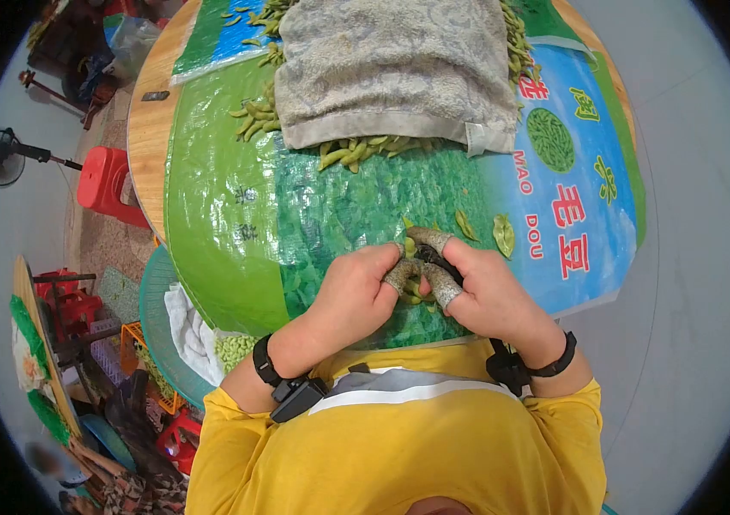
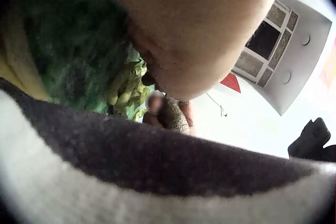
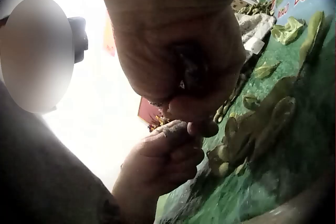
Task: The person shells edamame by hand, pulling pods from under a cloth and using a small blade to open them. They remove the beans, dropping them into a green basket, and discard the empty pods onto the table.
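Left hand [image 1: 349, 290] apparently pinches a green pod [image 1: 410, 246], right hand [image 1: 502, 296] curls round a dark object [image 1: 435, 262]; I'd press gently, below the twelve-o'clock towel [image 1: 391, 73].

From my end, both forearms angled inward from bent elbows, left forearm [image 1: 296, 348] and right forearm [image 1: 545, 343] converging in front of the torso. My left hand [image 1: 349, 287] sat fingers curled, its covered thumb [image 1: 401, 275] reaching toward the right. My right hand [image 1: 502, 293] was curled too, covered index finger [image 1: 429, 239] above, covered right thumb [image 1: 442, 285] below. Fingertips met or nearly met; exact contact unclear.
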`<state>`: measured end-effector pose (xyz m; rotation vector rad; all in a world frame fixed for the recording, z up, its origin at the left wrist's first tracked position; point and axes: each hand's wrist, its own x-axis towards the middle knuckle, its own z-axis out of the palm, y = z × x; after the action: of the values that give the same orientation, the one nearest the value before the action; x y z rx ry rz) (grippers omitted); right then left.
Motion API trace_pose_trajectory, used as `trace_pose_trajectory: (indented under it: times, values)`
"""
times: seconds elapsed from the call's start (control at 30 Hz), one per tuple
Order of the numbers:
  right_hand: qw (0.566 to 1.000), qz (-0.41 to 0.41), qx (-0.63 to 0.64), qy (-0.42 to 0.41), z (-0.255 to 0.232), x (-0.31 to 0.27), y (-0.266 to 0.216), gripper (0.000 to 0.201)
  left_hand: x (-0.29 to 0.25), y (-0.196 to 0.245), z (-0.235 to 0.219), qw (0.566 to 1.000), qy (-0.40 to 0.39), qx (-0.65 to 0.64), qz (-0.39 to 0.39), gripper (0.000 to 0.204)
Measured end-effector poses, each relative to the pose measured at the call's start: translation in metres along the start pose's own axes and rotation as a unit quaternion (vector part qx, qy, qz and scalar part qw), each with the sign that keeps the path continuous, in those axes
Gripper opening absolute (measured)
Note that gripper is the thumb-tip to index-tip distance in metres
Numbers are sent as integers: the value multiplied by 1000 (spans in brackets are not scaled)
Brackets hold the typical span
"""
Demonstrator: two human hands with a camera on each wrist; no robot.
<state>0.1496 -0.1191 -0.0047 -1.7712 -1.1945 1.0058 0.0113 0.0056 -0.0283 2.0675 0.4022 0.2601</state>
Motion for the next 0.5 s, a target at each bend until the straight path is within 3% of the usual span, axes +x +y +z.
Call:
trace_pose_trajectory:
  times: [0.17,0.2,0.23,0.27,0.3,0.33,0.37,0.4,0.43,0.47,0.5]
  values:
    - [995,8,94,-19,-1,9,12,44,-1,-12,1,996,15,83,41,11]
    - [963,96,247,-56,-3,10,12,41,0,-13,0,995,13,77,64,10]
    - [897,180,392,-92,-6,11,13,38,0,-14,1,995,11,78,65,10]
    - [897,180,393,-90,-7,10,14,38,-1,-15,3,994,-10,-107,17,11]
    - [856,203,464,-107,-10,9,15,36,-2,-15,4,957,-31,-287,-32,13]
    - [808,225,531,-123,-11,8,15,34,-3,-16,4,957,-31,-287,-32,13]
    - [807,226,532,-122,-10,8,15,34,-4,-17,2,918,-63,-368,-132,14]
    - [857,197,465,-108,-8,6,14,36,-6,-18,1,861,-94,-442,-232,16]
    - [899,168,394,-94,-5,4,12,38,-5,-17,4,860,-95,-442,-235,16]
    - [898,169,396,-94,-3,1,7,38,-2,-14,8,903,-71,-393,-156,16]
    - [926,143,340,-80,-3,-2,-1,37,1,-11,10,936,-46,-339,-75,16]
